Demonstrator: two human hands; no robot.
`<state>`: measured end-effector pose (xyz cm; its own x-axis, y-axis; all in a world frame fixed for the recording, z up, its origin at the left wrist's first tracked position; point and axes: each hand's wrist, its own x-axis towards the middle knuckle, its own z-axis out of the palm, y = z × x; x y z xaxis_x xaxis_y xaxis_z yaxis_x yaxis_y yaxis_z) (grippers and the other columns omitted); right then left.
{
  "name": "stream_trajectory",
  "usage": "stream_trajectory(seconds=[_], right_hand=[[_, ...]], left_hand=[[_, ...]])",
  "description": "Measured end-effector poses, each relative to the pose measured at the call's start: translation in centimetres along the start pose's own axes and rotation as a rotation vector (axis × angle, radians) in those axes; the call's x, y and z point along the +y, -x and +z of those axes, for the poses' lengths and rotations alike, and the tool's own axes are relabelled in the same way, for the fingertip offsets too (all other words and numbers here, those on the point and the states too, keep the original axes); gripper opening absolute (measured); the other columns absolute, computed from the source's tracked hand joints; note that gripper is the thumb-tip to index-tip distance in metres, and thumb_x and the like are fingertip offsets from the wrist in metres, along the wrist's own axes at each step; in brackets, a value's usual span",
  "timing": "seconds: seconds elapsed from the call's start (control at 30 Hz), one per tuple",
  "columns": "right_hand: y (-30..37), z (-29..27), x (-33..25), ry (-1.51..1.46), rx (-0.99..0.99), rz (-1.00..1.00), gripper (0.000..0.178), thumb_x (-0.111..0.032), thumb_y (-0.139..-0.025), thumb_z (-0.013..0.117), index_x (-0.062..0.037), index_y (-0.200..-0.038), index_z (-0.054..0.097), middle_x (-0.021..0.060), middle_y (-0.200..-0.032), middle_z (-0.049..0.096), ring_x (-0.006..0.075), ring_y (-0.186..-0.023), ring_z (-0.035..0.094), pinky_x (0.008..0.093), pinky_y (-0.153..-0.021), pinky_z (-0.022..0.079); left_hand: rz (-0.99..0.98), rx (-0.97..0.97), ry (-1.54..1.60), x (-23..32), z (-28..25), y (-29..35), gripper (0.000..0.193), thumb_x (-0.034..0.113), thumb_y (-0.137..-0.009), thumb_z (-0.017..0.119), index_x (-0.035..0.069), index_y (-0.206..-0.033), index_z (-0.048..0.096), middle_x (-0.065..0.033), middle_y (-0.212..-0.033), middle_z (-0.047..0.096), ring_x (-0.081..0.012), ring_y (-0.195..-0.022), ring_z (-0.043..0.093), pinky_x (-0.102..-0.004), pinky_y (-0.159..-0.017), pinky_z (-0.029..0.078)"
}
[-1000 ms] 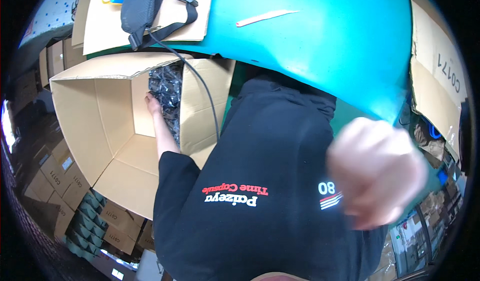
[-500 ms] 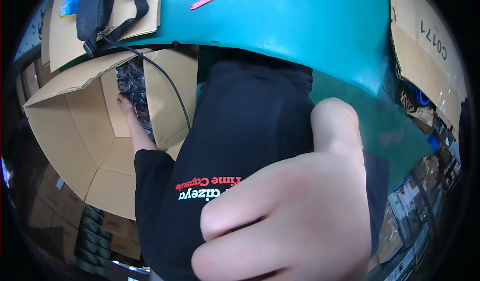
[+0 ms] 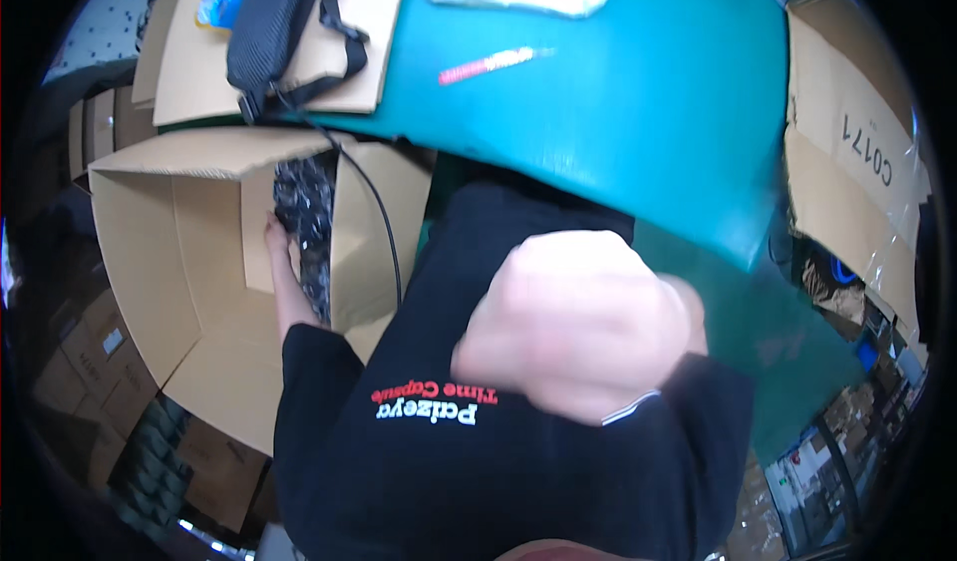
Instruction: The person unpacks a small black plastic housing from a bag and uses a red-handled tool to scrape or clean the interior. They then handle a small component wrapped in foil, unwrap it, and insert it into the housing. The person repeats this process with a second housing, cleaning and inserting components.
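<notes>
Teal table [image 3: 618, 102] (smooth, slightly shiny), green floor [image 3: 738, 307] below it.

Open cardboard box [image 3: 140, 252] at left, plastic-wrapped goods [image 3: 307, 202] and left hand [image 3: 277, 236] inside; tabletop [image 3: 618, 132] ahead, bearing slim stick-shaped tool [image 3: 485, 66] and, leftward, cardboard sheet [image 3: 194, 82] under strapped pouch [image 3: 274, 37]; carton [image 3: 847, 152] far right.
</notes>
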<state>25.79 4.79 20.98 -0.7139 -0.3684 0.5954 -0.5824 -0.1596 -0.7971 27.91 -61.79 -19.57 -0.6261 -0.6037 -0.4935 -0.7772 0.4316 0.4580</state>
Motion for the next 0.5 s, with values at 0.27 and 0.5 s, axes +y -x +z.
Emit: stream_trajectory(seconds=[0.27, 0.5], right_hand=[[8.3, -4.4, 8.1, 0.633, 0.234, 0.587, 0.012, -0.008, -0.091, 0.068, -0.0016, -0.082, 0.066, 0.0129, -0.073, 0.061, 0.0306, -0.064, 0.060, 0.0377, -0.061, 0.050], [14.4, -7.3, 12.2, 0.804, 0.535, 0.711, 0.008, -0.009, -0.092, 0.068, -0.0021, -0.088, 0.067, 0.0099, -0.077, 0.065, 0.0212, -0.065, 0.063, 0.0324, -0.061, 0.051]], left_hand=[[0.547, 0.843, 0.390, 15.8, -0.2, 9.9, 0.021, 0.016, -0.100, 0.057, -0.004, -0.102, 0.062, -0.0115, -0.089, 0.065, -0.0247, -0.076, 0.060, -0.0391, -0.075, 0.050], [1.663, 0.137, 0.393, 41.7, 5.6, 36.6, 0.018, -0.001, -0.089, 0.066, -0.004, -0.106, 0.071, -0.0168, -0.094, 0.072, -0.0261, -0.084, 0.069, -0.0344, -0.074, 0.056]])
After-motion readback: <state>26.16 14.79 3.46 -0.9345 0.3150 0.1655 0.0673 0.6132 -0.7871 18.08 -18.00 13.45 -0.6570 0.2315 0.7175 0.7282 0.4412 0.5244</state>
